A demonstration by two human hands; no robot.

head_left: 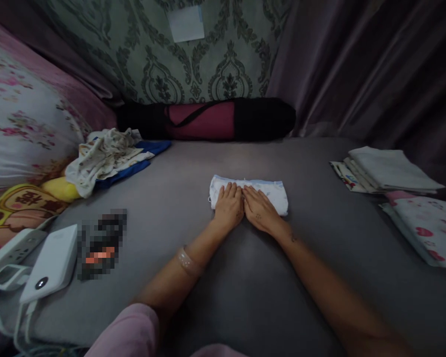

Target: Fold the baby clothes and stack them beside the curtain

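A white cloth point(278, 197) with a pale blue edge and a faint print lies folded into a small oblong on the grey surface. Both palms rest flat on top of it, side by side at its middle. My left hand point(229, 206) has its fingers stretched out over the cloth's left half. Beside it, my right hand point(259, 208) lies with fingers extended over the right half. The two hands meet at the thumbs and cover the cloth's centre.
On the left lie crumpled clothes point(107, 156), a white power bank point(52, 263), a power strip point(17, 250) and a pixelated dark object point(102, 243). Folded cloths point(394, 168) and a heart-printed cloth point(427, 228) sit right. A long black-and-maroon bag point(204, 120) lies along the back.
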